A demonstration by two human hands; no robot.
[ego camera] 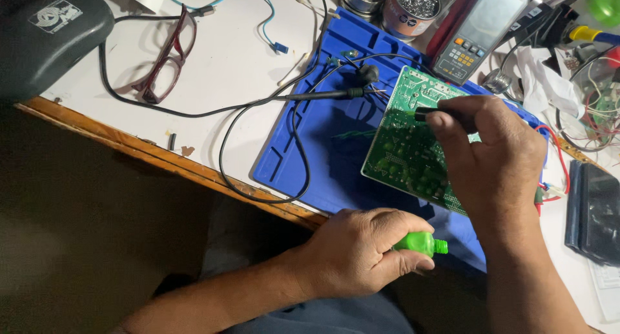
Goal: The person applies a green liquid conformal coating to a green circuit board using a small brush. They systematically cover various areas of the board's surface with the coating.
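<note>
A green circuit board (403, 146) lies tilted on a blue work mat (316, 146). My right hand (494, 159) rests over the board's right part and pinches a thin black tool (423, 115), whose tip touches the board's upper area. Near the table's front edge, my left hand (358, 250) is closed around a small bright green bottle (423, 244), whose open neck points right. A black soldering iron (329, 94) lies on the mat just left of the board, with its cable looping across the table.
Red-framed glasses (169, 56) and a dark case (45, 37) lie at the left. A handheld meter (475, 30), tins of metal bits (410, 8) and tangled wires (594, 95) crowd the back right. A dark pouch (594, 205) sits at the right. A wooden strip (161, 156) edges the table.
</note>
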